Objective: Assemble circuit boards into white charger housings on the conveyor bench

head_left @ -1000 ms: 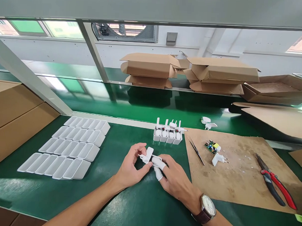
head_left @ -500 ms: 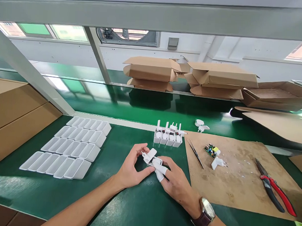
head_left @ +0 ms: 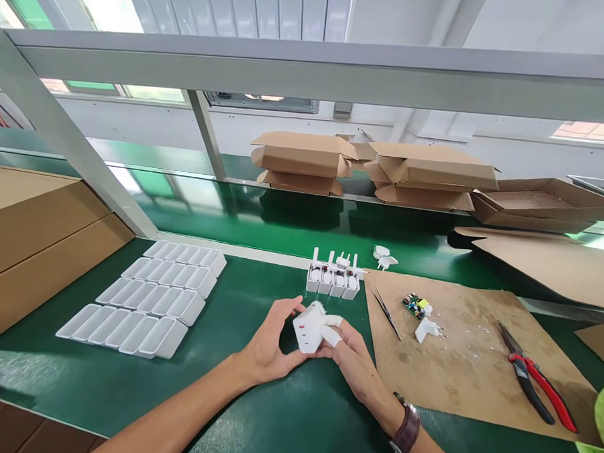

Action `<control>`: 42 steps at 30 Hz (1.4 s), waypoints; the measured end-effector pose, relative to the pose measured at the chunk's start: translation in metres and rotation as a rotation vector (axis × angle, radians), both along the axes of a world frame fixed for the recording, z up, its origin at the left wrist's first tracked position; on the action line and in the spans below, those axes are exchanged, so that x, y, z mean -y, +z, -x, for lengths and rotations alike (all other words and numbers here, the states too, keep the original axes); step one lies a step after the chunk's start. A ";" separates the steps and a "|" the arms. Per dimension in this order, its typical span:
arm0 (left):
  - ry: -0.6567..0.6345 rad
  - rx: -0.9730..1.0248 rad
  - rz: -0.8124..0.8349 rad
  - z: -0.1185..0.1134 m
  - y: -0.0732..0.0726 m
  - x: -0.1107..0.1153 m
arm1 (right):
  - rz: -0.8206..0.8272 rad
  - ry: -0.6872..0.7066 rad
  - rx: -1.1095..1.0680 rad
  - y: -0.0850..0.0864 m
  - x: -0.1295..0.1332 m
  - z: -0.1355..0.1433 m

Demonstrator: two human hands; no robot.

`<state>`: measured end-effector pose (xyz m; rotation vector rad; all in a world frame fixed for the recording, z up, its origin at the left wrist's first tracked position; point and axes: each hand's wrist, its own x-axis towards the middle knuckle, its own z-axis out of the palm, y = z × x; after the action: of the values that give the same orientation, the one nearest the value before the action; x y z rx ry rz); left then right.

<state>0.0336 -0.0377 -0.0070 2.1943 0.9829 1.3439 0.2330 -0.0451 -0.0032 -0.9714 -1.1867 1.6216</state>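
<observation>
Four rows of open white rectangular plastic cases [head_left: 194,308] stood on the left of the green tabletop [head_left: 253,425], and a separate group of four upright white cases [head_left: 324,287], filled with parts, stood beyond the hands. On the brown, stained cardboard sheet [head_left: 455,380] at the right lay one small green circuit board [head_left: 413,305], one white plastic plug piece [head_left: 426,331], one pair of slim metal tweezers [head_left: 387,314] and one pair of pliers with red-and-black handles [head_left: 535,380]. Both forearms reached in from the lower edge and converged near the middle of the table. The left hand [head_left: 271,345] was curved in a wide C, its thumb extended along the lower edge of an angular white plastic housing [head_left: 307,330] and its forefinger bent near the upper-left side. The right hand [head_left: 353,359] pinched the housing's right side, with white coverings on two fingers and a brown-strapped watch [head_left: 407,431] on the wrist. The housing was between the two hands, just in front of the group of four, tilted, its smooth face bearing a small red mark and dark slits.
</observation>
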 end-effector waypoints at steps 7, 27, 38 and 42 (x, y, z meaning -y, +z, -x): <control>-0.029 0.021 -0.162 -0.004 0.004 0.001 | 0.171 0.085 -0.097 0.006 0.003 0.005; 0.159 -0.056 0.213 0.012 -0.008 -0.009 | -0.575 -0.453 0.584 0.054 -0.069 -0.061; 0.150 -0.085 0.403 0.022 -0.011 -0.013 | -0.432 -0.469 0.871 0.044 -0.188 -0.093; 0.145 -0.101 0.325 0.024 -0.012 -0.014 | -0.411 -0.563 0.834 0.062 -0.180 -0.123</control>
<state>0.0098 -0.0242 -0.0193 1.9903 1.3187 1.0508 0.3560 0.1348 0.0589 -1.5801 -1.5070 0.4783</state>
